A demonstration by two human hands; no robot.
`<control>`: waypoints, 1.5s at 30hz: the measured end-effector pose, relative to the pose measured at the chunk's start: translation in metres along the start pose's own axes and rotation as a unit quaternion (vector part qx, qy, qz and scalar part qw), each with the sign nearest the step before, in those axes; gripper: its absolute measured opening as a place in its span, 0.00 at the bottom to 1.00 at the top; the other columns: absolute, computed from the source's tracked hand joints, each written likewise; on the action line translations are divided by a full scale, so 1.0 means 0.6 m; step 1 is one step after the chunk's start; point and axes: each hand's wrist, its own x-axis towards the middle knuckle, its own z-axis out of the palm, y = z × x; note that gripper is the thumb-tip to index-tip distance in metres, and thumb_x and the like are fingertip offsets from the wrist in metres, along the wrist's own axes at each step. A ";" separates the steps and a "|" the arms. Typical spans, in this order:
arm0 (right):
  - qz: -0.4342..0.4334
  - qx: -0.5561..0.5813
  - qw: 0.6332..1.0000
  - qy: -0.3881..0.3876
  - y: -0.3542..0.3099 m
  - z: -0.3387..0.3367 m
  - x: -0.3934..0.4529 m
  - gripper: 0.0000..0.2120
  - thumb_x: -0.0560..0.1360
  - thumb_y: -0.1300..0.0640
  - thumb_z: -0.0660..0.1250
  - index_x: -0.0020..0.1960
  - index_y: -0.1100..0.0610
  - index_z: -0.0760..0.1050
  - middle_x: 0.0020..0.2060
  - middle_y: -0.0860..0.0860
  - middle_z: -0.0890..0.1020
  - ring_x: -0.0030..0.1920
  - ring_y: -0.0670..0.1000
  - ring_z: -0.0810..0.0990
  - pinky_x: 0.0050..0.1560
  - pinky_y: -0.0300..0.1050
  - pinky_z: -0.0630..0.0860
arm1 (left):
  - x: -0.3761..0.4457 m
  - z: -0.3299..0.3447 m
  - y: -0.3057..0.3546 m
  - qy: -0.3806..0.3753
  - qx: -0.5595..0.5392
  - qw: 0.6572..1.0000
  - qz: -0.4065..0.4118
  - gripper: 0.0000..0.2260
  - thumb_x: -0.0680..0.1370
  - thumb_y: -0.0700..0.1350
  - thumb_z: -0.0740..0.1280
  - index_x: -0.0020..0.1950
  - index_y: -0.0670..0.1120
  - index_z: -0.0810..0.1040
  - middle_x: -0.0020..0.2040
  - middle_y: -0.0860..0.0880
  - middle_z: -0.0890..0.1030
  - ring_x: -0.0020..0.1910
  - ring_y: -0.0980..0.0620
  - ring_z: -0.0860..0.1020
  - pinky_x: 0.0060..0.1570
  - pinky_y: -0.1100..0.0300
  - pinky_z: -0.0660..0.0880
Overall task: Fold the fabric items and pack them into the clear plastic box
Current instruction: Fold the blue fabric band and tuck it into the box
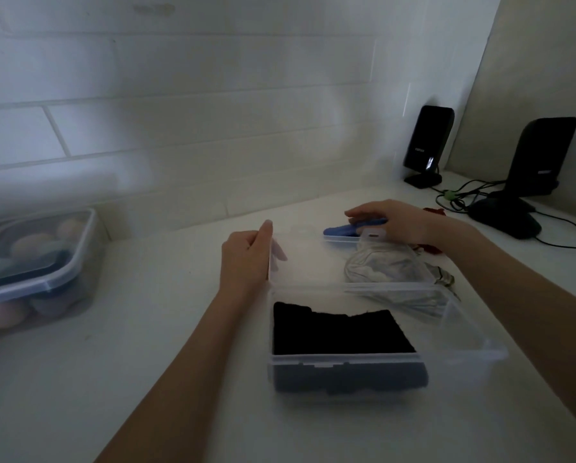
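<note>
two hands [246,259], two clear boxes [373,359], two speakers [428,145], perhaps three fabric items [340,332]

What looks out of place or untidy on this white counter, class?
The crumpled white fabric lies unfolded behind the clear plastic box, unlike the folded black fabric packed inside. The left hand holds the box's open lid; the right hand rests on a blue item.

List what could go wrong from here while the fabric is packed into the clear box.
1. The left hand holds the open lid by one edge only; it may drop shut onto the black fabric in the clear box.
2. The crumpled white fabric lies behind the lid and could snag there.
3. The right hand, on the blue item, works close to the cables.
</note>
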 end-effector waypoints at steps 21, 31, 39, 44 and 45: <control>0.001 0.014 0.992 0.127 -0.038 -0.060 -0.017 0.06 0.74 0.55 0.67 0.46 0.58 0.74 0.42 0.53 0.79 0.42 0.52 0.77 0.43 0.43 0.73 | -0.005 0.002 0.025 -0.004 -0.077 0.996 -0.036 0.21 0.78 0.48 0.63 0.24 0.46 0.79 0.15 0.51 0.71 0.17 0.57 0.68 0.28 0.61 0.66; -0.103 0.202 0.932 0.282 -0.146 -0.077 -0.103 0.06 0.77 0.58 0.63 0.49 0.61 0.71 0.38 0.74 0.78 0.36 0.67 0.74 0.40 0.47 0.69 | -0.017 -0.008 0.032 -0.013 -0.021 0.999 -0.049 0.24 0.78 0.53 0.60 0.24 0.46 0.79 0.19 0.50 0.75 0.20 0.54 0.73 0.31 0.59 0.70; -0.141 0.381 0.860 0.310 -0.210 -0.041 -0.180 0.01 0.76 0.58 0.65 0.48 0.53 0.73 0.29 0.47 0.84 0.36 0.48 0.82 0.39 0.43 0.79 | -0.043 -0.036 0.129 0.027 0.111 0.985 0.125 0.23 0.75 0.64 0.55 0.54 0.49 0.79 0.53 0.53 0.79 0.55 0.53 0.76 0.56 0.57 0.70; -0.148 0.447 0.823 0.318 -0.210 -0.009 -0.220 0.04 0.76 0.60 0.64 0.46 0.51 0.73 0.30 0.47 0.84 0.36 0.46 0.83 0.38 0.39 0.79 | -0.090 -0.012 0.224 -0.215 -0.031 0.972 0.090 0.14 0.67 0.68 0.61 0.44 0.61 0.75 0.48 0.54 0.80 0.45 0.62 0.77 0.52 0.64 0.71; -0.151 0.451 0.817 0.326 -0.210 -0.007 -0.229 0.04 0.76 0.60 0.64 0.45 0.51 0.73 0.30 0.47 0.84 0.36 0.46 0.83 0.38 0.39 0.80 | -0.095 -0.007 0.229 -0.235 -0.039 0.968 0.084 0.15 0.67 0.67 0.64 0.45 0.59 0.76 0.47 0.55 0.81 0.45 0.61 0.78 0.49 0.65 0.72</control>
